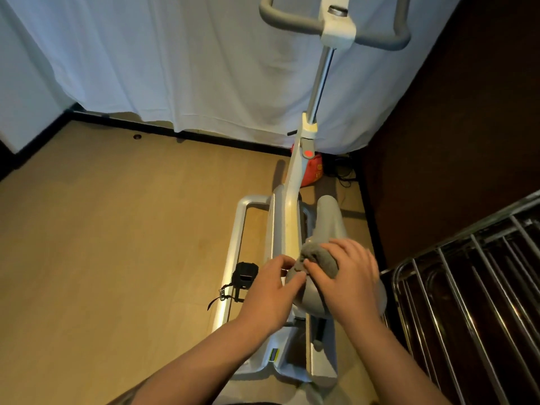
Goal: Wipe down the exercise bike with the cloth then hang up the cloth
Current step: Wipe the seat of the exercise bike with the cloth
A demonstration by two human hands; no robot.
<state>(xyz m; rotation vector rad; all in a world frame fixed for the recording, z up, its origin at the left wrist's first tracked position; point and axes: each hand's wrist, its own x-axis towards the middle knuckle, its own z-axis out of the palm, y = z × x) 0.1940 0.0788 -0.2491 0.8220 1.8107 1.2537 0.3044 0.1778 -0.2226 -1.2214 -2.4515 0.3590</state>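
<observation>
A white exercise bike (295, 176) stands on the wooden floor, seen from above, with grey handlebars (292, 17) at the top and a grey saddle (327, 220) near me. A bunched grey cloth (320, 257) lies on the saddle. My right hand (347, 276) grips the cloth and presses it onto the saddle. My left hand (274, 290) touches the cloth's left edge with its fingertips at the saddle's side. A black pedal (245, 276) with a strap sticks out left of the frame.
A metal drying rack (467, 293) with chrome bars stands close on the right. White curtains (175, 59) hang behind the bike. An orange object (314, 171) and cables lie on the floor by the dark wall (453, 127).
</observation>
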